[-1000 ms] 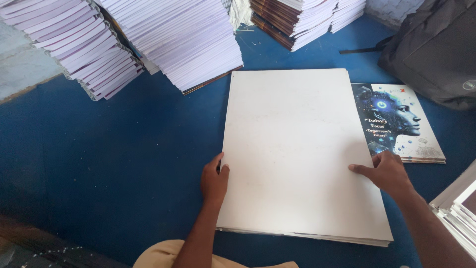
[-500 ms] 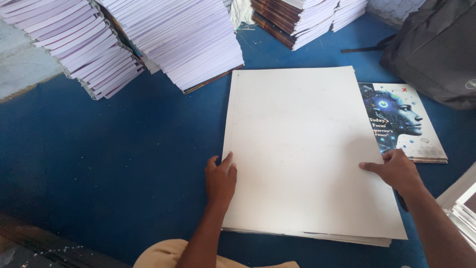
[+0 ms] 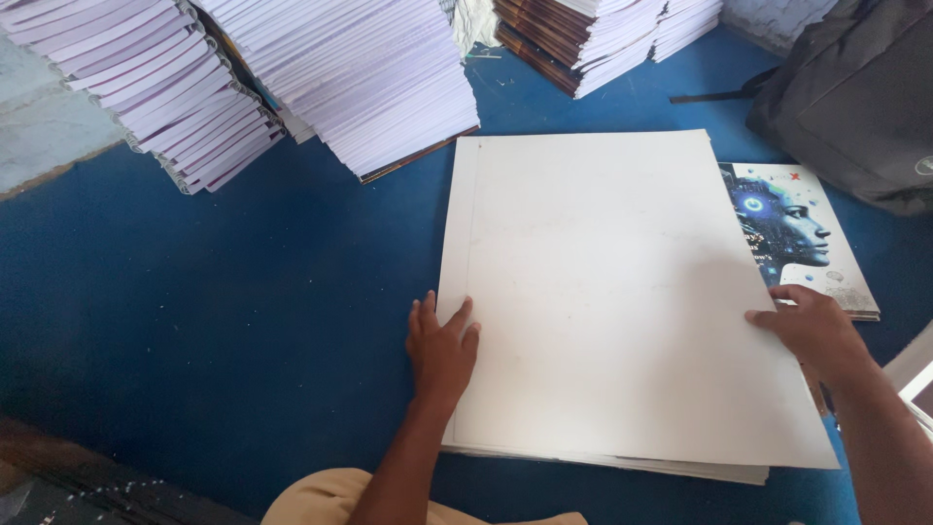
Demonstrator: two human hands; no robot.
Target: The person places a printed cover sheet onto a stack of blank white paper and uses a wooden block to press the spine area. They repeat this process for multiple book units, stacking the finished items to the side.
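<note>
Both grips flat and spread on the white sheets, not clamped on anything

Sheet stack [image 3: 622,292] fills centre-right of the frame on the blue floor [image 3: 243,292], long axis running bottom to top. Left hand [image 3: 442,345] presses its left edge, right hand [image 3: 812,331] its right edge. Looks like uneven pushing could fan the lower sheets over the book [image 3: 807,233].

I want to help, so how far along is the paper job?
Done: many booklet stacks stand piled at the back. In hand: the left hand lies flat on the left edge of the white sheets, and the right hand holds their right edge. Left: those sheets lie loose on the blue floor, over a printed cover.
</note>
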